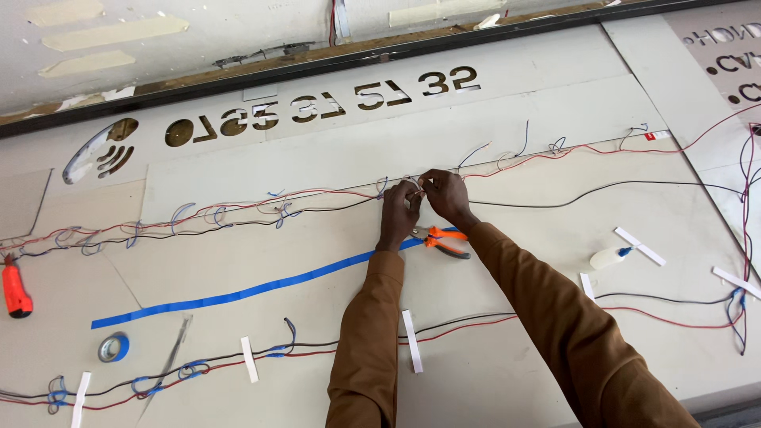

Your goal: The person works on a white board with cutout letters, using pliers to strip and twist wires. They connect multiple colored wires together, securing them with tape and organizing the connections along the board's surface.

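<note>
- An orange-handled utility knife [15, 290] is being left lying far to the left of the long blue tape strip [238, 293], on the pale board [515, 380].
- A small roll of blue tape [113, 347] is being left lying just below the strip's left end.
- The bundle of thin red, black and blue wires [238, 211] is being run above the strip, across the board.
- The left hand [399, 214] is being held above the strip's right end, its fingers pinched shut on a wire of the bundle.
- The right hand [446, 194] is being held touching the left one, fingertips closed on the same wires.
- Orange-handled pliers [438, 241] are being left lying at the strip's right end, just below the hands.
- A small white glue bottle [609, 256] is being left lying well to the right of the strip.
</note>
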